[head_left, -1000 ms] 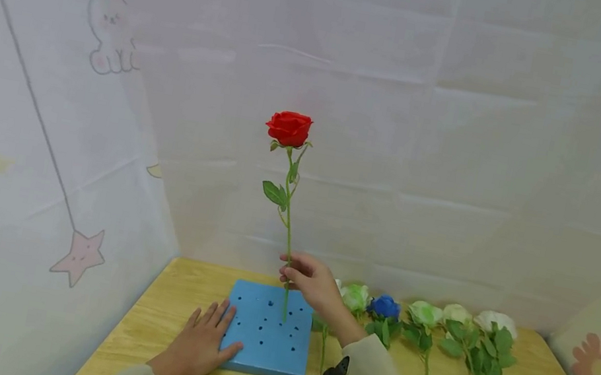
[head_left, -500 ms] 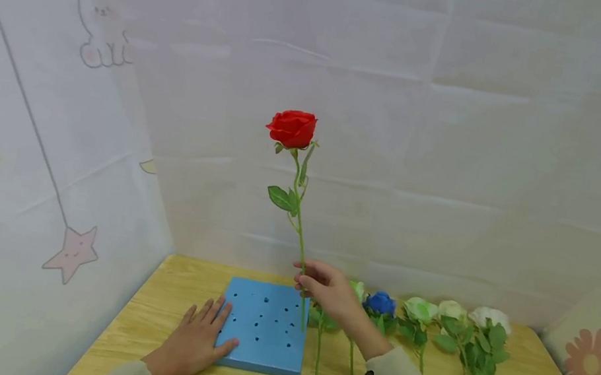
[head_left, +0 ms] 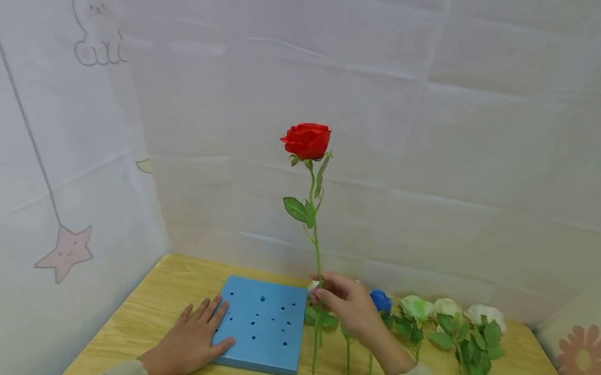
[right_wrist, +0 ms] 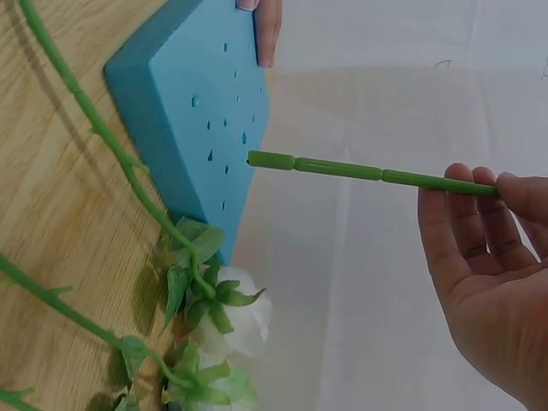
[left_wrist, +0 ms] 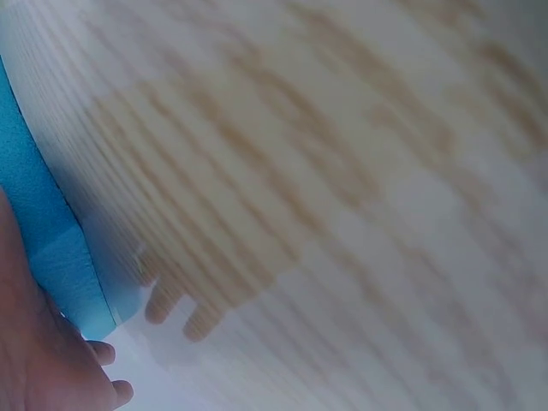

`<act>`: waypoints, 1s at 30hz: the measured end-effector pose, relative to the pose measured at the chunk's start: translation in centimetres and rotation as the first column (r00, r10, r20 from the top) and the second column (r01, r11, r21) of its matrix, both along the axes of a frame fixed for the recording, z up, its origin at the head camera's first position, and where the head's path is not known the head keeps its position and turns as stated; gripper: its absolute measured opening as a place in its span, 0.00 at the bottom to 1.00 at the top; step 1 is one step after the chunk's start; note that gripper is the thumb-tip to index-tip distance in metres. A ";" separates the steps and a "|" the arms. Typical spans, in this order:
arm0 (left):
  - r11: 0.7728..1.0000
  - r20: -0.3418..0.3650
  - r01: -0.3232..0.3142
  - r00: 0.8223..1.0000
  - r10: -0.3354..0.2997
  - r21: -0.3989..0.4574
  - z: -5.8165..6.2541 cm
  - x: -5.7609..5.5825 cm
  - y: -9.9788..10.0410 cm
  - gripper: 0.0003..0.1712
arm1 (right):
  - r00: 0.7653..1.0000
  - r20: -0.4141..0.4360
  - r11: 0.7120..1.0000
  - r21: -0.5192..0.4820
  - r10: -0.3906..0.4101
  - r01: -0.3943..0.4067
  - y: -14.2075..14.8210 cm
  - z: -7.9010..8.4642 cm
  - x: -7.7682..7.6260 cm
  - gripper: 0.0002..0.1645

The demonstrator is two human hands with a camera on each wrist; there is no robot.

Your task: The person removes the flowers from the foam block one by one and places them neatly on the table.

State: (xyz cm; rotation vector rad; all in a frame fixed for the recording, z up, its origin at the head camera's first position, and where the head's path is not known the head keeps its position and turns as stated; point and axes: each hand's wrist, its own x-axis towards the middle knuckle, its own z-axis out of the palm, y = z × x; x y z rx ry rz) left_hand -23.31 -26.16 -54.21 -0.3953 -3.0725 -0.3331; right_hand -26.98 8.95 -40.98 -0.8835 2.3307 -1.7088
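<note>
My right hand [head_left: 348,306] pinches the green stem of a red rose [head_left: 307,140] between thumb and fingers. The bloom stands up high, leaning a little left. In the right wrist view, the bare lower end of the stem [right_wrist: 342,170] sticks out past my fingertips, free in the air. This hand is just right of a blue foam block [head_left: 265,352] dotted with small holes. My left hand [head_left: 192,339] rests with spread, straight fingers on the block's left edge. Only part of that hand and a blue corner show in the left wrist view.
Several more roses lie along the right side of the wooden table [head_left: 146,308], stems toward me: a blue rose [head_left: 380,300], a pale green rose [head_left: 416,307] and a white rose [head_left: 486,315] among them. A printed cloth backdrop [head_left: 251,192] rises behind the table.
My right hand has carried the red rose to the right, from over the blue block to beyond its right edge. The bloom sits slightly lower. My left hand stays on the block.
</note>
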 end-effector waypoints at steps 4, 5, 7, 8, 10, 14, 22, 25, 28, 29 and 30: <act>1.000 -0.020 0.007 1.000 -0.008 -0.005 0.2 -0.1 -0.1 0.52 | 1.000 -0.003 1.000 0.013 -0.020 0.020 1.1 -0.1 0.4 0.22; 1.000 -0.023 0.009 1.000 -0.009 -0.004 0.2 -0.2 -0.1 0.51 | 1.000 -0.002 1.000 0.016 -0.026 0.026 1.4 -0.1 0.4 0.22; 1.000 -0.025 0.012 1.000 -0.012 -0.005 0.3 -0.2 -0.1 0.51 | 0.999 0.007 0.999 0.020 -0.034 0.034 2.0 -0.2 0.6 0.23; 1.000 -0.024 0.014 1.000 -0.014 -0.002 0.4 -0.2 -0.1 0.51 | 0.999 0.018 0.999 0.014 -0.032 0.032 2.4 -0.2 0.7 0.24; 1.000 -0.017 0.013 1.000 -0.013 -0.003 0.4 -0.2 -0.1 0.52 | 0.999 0.049 1.000 -0.005 -0.022 0.022 3.1 -0.3 0.9 0.25; 1.000 -0.004 0.013 1.000 -0.013 0.003 0.5 -0.2 0.0 0.52 | 0.993 0.114 0.998 -0.054 0.016 -0.010 4.6 -0.7 1.4 0.29; 1.000 0.006 0.010 1.000 -0.010 0.001 0.2 -0.2 -0.1 0.52 | 0.980 0.190 0.996 -0.084 0.059 -0.044 7.5 -1.4 3.1 0.35; 1.000 0.002 0.007 1.000 -0.007 -0.001 -0.1 -0.2 -0.2 0.53 | 0.974 0.218 0.995 -0.091 0.060 -0.041 8.7 -1.8 3.7 0.36; 1.000 0.008 0.007 1.000 -0.007 0.008 -0.2 -0.2 -0.3 0.53 | 0.970 0.238 0.996 -0.079 0.055 -0.037 9.9 -2.0 4.3 0.37; 1.000 0.013 0.005 1.000 -0.005 0.008 -0.3 -0.3 -0.3 0.53 | 0.968 0.244 0.996 -0.079 0.055 -0.037 10.3 -2.0 4.6 0.37; 1.000 0.019 0.002 1.000 -0.002 0.007 -0.3 -0.3 -0.3 0.53 | 0.968 0.245 0.996 -0.078 0.057 -0.039 10.8 -2.1 4.8 0.37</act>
